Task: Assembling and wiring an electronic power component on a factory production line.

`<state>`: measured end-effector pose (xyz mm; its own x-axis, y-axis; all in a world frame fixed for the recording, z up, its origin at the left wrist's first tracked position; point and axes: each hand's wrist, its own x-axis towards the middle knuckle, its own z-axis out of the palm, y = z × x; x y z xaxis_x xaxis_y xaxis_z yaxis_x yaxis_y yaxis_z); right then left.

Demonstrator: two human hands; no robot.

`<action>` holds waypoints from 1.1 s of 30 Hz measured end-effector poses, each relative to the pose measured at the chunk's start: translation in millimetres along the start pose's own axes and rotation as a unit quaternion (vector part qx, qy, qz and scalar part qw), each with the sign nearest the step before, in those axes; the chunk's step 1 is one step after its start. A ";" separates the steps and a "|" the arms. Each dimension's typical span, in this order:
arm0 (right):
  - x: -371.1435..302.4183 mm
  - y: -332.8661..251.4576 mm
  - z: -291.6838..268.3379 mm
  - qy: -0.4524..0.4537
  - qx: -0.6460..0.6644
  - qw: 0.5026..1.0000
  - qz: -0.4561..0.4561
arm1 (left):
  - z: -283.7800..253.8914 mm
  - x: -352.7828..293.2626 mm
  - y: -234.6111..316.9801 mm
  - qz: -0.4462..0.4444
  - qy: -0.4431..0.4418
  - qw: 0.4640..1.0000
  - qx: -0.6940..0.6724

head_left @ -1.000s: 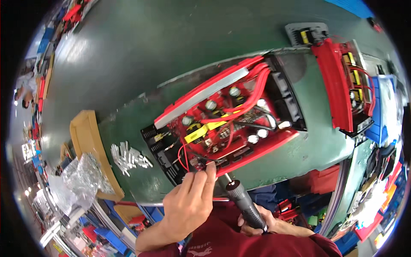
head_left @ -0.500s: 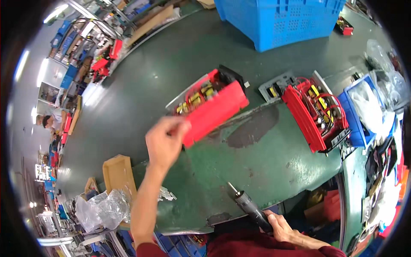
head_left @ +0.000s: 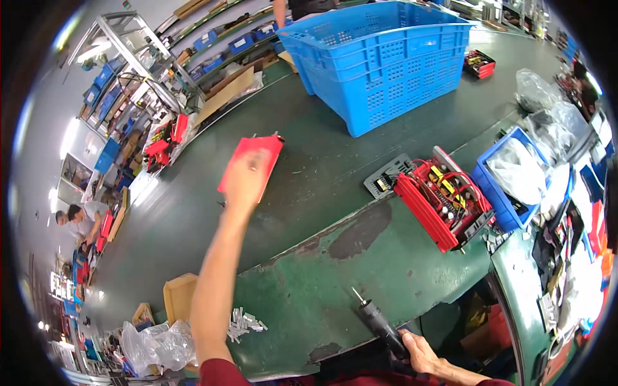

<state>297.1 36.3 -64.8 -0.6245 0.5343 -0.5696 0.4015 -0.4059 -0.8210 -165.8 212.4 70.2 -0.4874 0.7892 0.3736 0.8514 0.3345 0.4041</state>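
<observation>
Far out over the worn green table (head_left: 386,270), a flat red metal case (head_left: 256,157) is gripped by the left hand (head_left: 244,183), fingers closed on its lower edge. Near the table's front edge, a black cylindrical screwdriver (head_left: 380,325) is clasped by the right hand (head_left: 421,350), thin bit pointing up.

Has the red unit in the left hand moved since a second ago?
Yes. The left hand has carried the red unit off the near bench edge, out toward the blue crate.
</observation>
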 end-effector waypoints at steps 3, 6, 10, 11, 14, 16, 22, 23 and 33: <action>4.6 4.8 0.9 -0.004 0.016 1.000 -0.006 | 57.6 -53.3 62.7 0.101 -0.166 0.970 -0.146; -3.1 7.3 7.5 0.016 -0.005 0.999 -0.032 | 118.4 -96.6 116.0 0.016 -0.351 0.870 -0.346; -26.6 13.7 9.6 0.061 0.001 0.997 -0.055 | 171.2 -127.3 185.9 -0.044 -0.402 0.855 -0.325; -32.3 25.2 11.9 0.082 0.009 0.995 -0.056 | 178.2 -133.7 196.5 -0.004 -0.341 0.906 -0.253; -46.5 42.9 15.4 0.113 0.030 0.992 -0.041 | 200.1 -135.6 191.6 -0.043 -0.371 0.851 -0.371; -51.8 46.0 18.8 0.115 0.041 0.992 -0.024 | 203.2 -135.0 176.2 -0.036 -0.352 0.869 -0.346; -73.9 65.6 2.4 0.155 0.067 0.982 -0.081 | 135.3 -129.4 114.1 0.027 -0.352 0.880 -0.317; -71.0 77.5 0.3 0.176 0.066 0.976 -0.111 | 112.3 -127.6 98.3 0.019 -0.376 0.874 -0.306; -36.4 7.6 -45.6 0.212 0.002 0.972 -0.098 | -26.5 -153.1 -23.1 0.014 -0.460 0.880 -0.116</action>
<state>353.4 47.5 -52.1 -0.3562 0.8592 -0.3673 0.2988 -0.2677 -0.9160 -116.0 70.2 25.8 -0.0130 0.9141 -0.4053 0.7451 0.2791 0.6057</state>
